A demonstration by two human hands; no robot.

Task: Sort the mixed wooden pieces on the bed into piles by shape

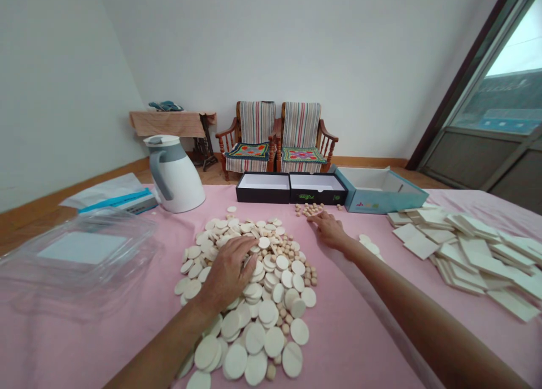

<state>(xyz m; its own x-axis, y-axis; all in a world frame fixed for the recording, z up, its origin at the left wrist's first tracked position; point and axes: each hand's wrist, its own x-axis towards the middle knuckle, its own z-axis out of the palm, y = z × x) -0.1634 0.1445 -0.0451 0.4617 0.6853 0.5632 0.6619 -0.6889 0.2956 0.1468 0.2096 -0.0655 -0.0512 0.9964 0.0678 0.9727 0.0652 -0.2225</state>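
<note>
Lying in a loose cluster just before the black boxes [263, 195], the small wooden cubes [315, 208] sit right at the fingertips of our right hand [330, 231], the nearer one; they spread sideways, no single long axis. Its index finger extends; whether that grip holds a cube, we cannot tell. Nearer us, our left hand [227, 271] curves over a heap of pale, smooth, flat discs [255, 338], one at its fingertips; pinched or merely touched, unclear. More cubes mix among them. Farther right: thin square wooden tiles [470, 254], a light-blue open box [383, 201]. Pink cloth covers the surface [339, 338].
</note>
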